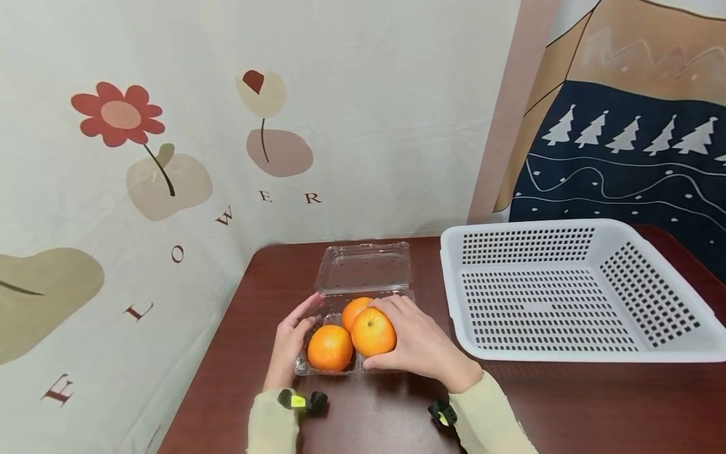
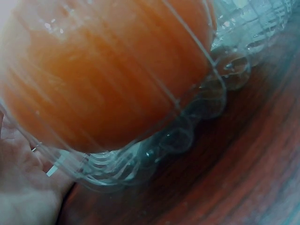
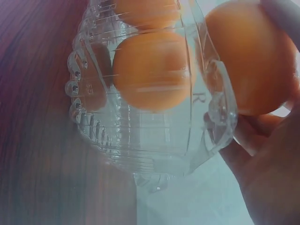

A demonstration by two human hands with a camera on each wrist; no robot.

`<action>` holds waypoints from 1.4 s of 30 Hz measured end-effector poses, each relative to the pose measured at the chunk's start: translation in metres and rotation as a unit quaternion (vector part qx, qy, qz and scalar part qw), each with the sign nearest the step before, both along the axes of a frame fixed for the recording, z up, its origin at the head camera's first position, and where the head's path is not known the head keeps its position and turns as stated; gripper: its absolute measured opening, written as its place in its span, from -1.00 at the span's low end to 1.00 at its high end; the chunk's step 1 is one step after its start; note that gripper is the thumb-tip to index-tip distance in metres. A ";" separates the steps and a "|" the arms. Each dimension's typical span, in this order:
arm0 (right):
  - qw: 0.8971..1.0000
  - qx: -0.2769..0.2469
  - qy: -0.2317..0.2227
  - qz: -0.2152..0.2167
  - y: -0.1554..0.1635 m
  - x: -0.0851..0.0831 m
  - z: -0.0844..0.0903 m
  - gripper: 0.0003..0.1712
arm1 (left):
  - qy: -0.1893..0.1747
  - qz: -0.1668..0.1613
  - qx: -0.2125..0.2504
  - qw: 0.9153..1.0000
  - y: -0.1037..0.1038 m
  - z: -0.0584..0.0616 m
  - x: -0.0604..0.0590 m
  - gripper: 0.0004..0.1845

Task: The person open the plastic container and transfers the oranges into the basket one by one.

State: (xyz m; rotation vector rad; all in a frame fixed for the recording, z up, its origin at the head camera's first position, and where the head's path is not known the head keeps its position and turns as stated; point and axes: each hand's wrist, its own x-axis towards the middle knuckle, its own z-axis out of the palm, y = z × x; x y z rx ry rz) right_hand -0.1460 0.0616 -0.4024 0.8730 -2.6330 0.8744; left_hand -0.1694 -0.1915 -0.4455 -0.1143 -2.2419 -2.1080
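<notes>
While the clear plastic clamshell box (image 1: 363,296) is steadied by the flat-fingered left hand (image 1: 292,340), the round orange fruit (image 1: 373,332) clasped in the right hand (image 1: 416,343) is best lifted straight up.

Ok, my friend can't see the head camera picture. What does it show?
A right hand grips an orange at an open clear box holding two more oranges, while the left hand steadies the box's side. A white basket sits right of it on the brown table.
</notes>
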 end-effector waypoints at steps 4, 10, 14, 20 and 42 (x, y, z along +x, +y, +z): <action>1.000 -0.008 0.015 -0.003 0.000 0.001 0.002 -0.04 | -0.004 -0.001 -0.005 1.000 0.001 0.000 -0.001 -0.56; 1.000 -0.015 0.026 -0.005 0.000 0.001 0.005 -0.02 | -0.007 0.000 -0.014 1.000 0.001 0.001 -0.002 -0.56; 0.999 -0.032 0.033 0.000 -0.001 -0.001 0.010 -0.02 | -0.007 0.003 -0.019 1.000 -0.001 0.004 -0.003 -0.56; 0.999 -0.049 0.021 0.010 0.001 0.000 0.016 -0.01 | -0.008 0.000 -0.024 1.000 -0.001 0.006 -0.004 -0.56; 0.997 -0.075 0.015 0.024 0.012 0.007 0.028 -0.12 | -0.017 0.000 -0.014 1.000 -0.001 0.002 0.001 -0.57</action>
